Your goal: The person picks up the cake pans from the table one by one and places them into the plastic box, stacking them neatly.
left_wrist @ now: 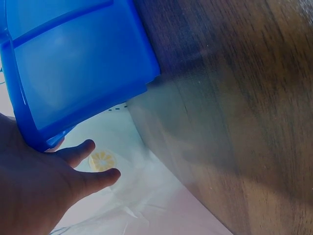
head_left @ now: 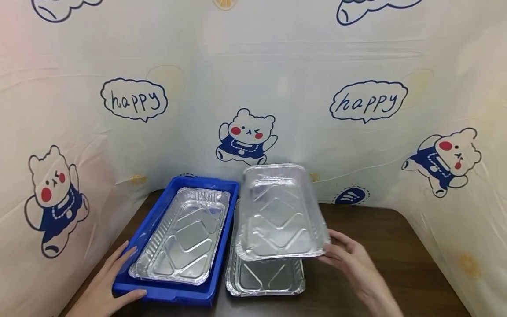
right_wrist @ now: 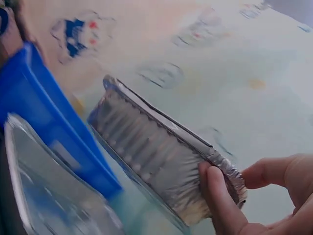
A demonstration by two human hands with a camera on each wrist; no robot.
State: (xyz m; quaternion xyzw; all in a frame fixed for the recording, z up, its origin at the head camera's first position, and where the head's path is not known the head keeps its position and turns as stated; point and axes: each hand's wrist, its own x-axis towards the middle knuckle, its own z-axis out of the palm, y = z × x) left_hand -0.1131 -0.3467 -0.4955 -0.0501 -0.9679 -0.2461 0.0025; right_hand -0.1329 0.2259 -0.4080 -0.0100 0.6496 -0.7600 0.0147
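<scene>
My right hand (head_left: 352, 259) pinches the near right corner of a silver foil tray (head_left: 279, 211), thumb and fingers on opposite sides of the rim in the right wrist view. That tray is held above another foil tray (head_left: 269, 279), which sits on the table and is partly hidden beneath it. At the near left corner of a blue plastic tray (head_left: 166, 296), my left hand (head_left: 104, 279) rests with spread, fairly straight fingers along its side and the thumb at the front rim. One more foil tray (head_left: 186, 240) lies inside the blue tray.
The dark wooden table (head_left: 368, 233) extends to the right of the foil trays. A pale cloth backdrop (head_left: 301, 66) with bear prints surrounds the table at the back and sides, close behind the blue tray.
</scene>
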